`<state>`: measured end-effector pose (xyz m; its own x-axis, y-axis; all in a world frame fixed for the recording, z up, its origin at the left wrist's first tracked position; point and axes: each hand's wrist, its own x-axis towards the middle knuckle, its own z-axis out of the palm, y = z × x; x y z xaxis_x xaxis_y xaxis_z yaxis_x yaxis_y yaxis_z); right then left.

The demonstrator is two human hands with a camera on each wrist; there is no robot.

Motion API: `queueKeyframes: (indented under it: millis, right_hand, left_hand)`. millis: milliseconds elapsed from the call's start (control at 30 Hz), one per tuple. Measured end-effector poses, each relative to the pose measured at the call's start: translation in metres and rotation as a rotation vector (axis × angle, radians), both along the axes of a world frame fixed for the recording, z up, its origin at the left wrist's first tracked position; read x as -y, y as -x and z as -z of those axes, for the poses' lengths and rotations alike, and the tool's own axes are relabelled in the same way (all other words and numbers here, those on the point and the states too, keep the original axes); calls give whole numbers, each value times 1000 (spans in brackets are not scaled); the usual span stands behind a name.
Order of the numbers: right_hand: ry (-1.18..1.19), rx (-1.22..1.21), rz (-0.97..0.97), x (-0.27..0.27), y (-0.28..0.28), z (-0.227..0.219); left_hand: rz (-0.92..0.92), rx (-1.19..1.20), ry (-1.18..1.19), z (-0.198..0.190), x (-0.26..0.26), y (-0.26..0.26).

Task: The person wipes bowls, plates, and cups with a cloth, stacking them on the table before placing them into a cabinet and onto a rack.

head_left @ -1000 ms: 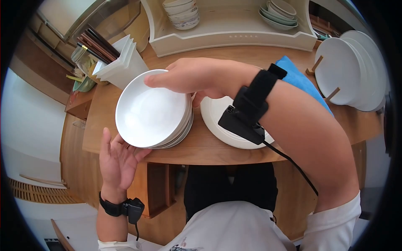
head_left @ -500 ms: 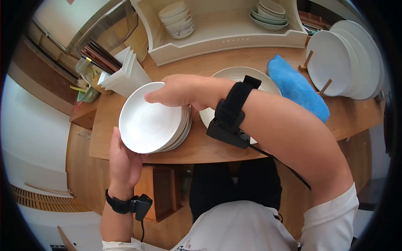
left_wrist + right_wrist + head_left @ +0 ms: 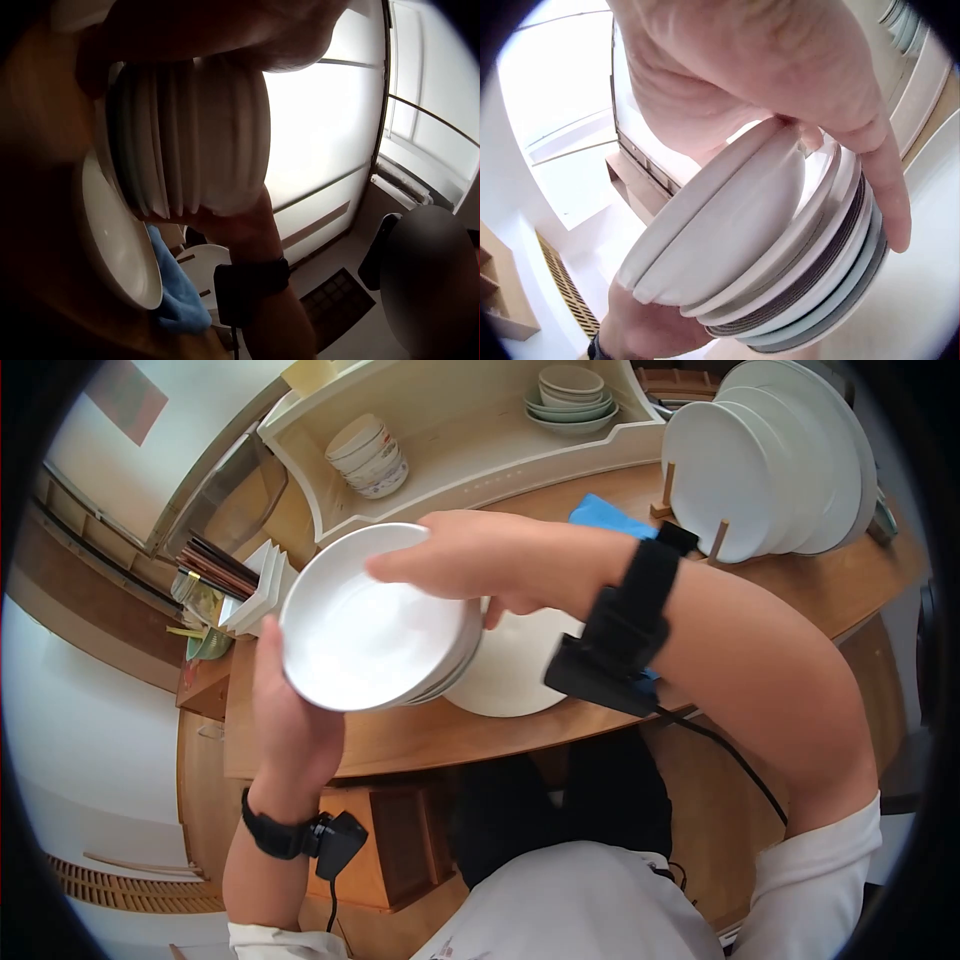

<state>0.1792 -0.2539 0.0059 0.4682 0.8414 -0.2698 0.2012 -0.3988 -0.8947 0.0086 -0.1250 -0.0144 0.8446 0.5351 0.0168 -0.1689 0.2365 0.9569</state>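
Note:
Both hands hold a tilted stack of dishes (image 3: 365, 630), a white one on top. The left hand (image 3: 298, 725) grips its lower left side, thumb up along the rim. Across the upper right rim lies the right hand (image 3: 470, 558), thumb over the top dish and fingers round the side. In the right wrist view several nested dishes (image 3: 727, 217), some pale green and some dark-edged, lie between the right hand (image 3: 780, 82) and the left hand (image 3: 656, 326). A white plate (image 3: 510, 675) rests on the table beside the stack, partly hidden by the right arm.
Behind stands a cream shelf (image 3: 480, 485) with stacked bowls (image 3: 368, 457) and green-white bowls (image 3: 570, 402). White plates (image 3: 715, 480) stand in a wooden rack at right. A blue cloth (image 3: 610, 517) lies near it. Chopsticks in a white holder (image 3: 262, 592) are at left.
The view has turned, so shelf and rack appear shifted left and up. The stack appears slightly further right, still in both hands, and the left hand reaches higher along its side.

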Motion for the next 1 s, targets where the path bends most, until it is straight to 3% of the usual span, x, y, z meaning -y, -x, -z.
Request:
queueKeyframes:
  millis: [67,167,300,600,700,767,1000]
  right_hand:
    - [13,-70,56,24,-9,6]
    - [61,-88,161,46,-22,18]
    - [66,-125,159,64,-32,24]
    - [94,-154,130,64,-34,29]
    - [15,11,181,64,-34,34]
    - [81,-156,128,67,-33,27]
    - [62,-130,96,69,-31,32]
  left_hand:
    - [123,-43,98,6,9,-20]
    - [166,-95,129,14,25,-45]
    - [207,-163,145,16,36,-57]
    - [232,-262,179,20,29,-57]
    - [272,-295,199,19,27,-60]
    - [302,-300,221,17,26,-60]
    - [298,-297,201,20,21,-60]
